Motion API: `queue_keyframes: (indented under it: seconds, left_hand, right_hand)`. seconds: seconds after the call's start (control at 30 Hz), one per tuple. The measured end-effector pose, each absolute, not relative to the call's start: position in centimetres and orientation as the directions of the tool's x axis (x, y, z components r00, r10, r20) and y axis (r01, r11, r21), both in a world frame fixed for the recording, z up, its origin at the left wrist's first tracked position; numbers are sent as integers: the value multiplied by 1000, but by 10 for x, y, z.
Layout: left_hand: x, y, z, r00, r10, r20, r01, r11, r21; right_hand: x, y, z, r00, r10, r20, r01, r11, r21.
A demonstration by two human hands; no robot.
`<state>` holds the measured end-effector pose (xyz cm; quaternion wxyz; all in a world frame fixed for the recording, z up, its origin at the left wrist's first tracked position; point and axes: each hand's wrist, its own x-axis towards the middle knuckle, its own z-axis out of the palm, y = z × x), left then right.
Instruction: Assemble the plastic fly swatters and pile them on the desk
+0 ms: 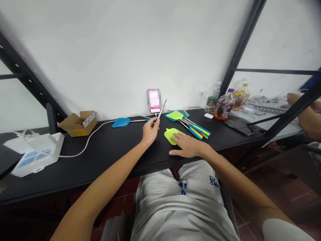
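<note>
My left hand [150,130] is closed around the lower end of a thin metal rod [162,109] that points up and to the right. My right hand [187,145] lies flat with fingers spread on a yellow-green swatter head [170,134] on the black table [105,154]. A blue fly swatter [121,122] lies to the left of my left hand. A pile of several coloured fly swatters [187,122] lies just behind my right hand.
A phone [153,100] leans against the wall, with a white cable [85,145] running to a power strip [35,155] at the left. A cardboard box [79,123] stands at the left rear. Bottles [224,105], a white case [208,115] and a dark phone [238,127] sit at the right. Another person's arm [304,117] shows at the far right.
</note>
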<state>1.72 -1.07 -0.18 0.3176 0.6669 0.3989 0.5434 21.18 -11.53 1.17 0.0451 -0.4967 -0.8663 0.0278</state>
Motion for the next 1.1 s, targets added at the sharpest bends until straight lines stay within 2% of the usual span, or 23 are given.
queue_keyframes:
  seconds: [0.07, 0.17, 0.3, 0.4, 0.57, 0.67, 0.73, 0.8, 0.93, 1.0, 1.1]
  left_hand:
    - [17, -9, -2, 95, 882, 461, 171, -471, 865]
    - [17, -7, -4, 91, 883, 460, 169, -469, 867]
    - [16, -6, -4, 65, 885, 460, 193, -464, 865]
    - [15, -5, -4, 40, 889, 457, 214, -454, 865]
    - [14, -4, -4, 23, 896, 443, 254, -434, 864]
    - [15, -6, -2, 48, 894, 446, 315, -437, 842]
    - [15, -10, 0, 93, 876, 473, 371, -471, 800]
    - [16, -15, 1, 142, 844, 517, 423, -524, 739]
    - [17, -21, 2, 239, 766, 597, 438, -634, 637]
    - [17, -21, 0, 289, 732, 617, 427, -675, 601]
    - [18, -21, -3, 373, 689, 622, 411, -723, 555]
  right_hand:
    - [201, -131, 20, -569, 822, 20, 819, 569, -74]
    - [185, -150, 26, -658, 751, 56, 752, 659, -9]
    - [167, -160, 22, -594, 799, 99, 803, 580, 137]
    - [161, -164, 22, -606, 788, 104, 791, 584, 184]
    - [174, -176, 47, -661, 746, 81, 749, 651, 121]
    - [193, -180, 68, -652, 746, 134, 750, 661, -26]
    - [209, -179, 79, -557, 799, 228, 792, 593, -145]
    - [226, -173, 86, -403, 818, 410, 826, 519, -222]
    - [261, -154, 88, -36, 684, 728, 882, 364, -299]
    - [275, -143, 86, 99, 593, 799, 893, 302, -335]
    - [291, -130, 80, 208, 502, 840, 893, 253, -372]
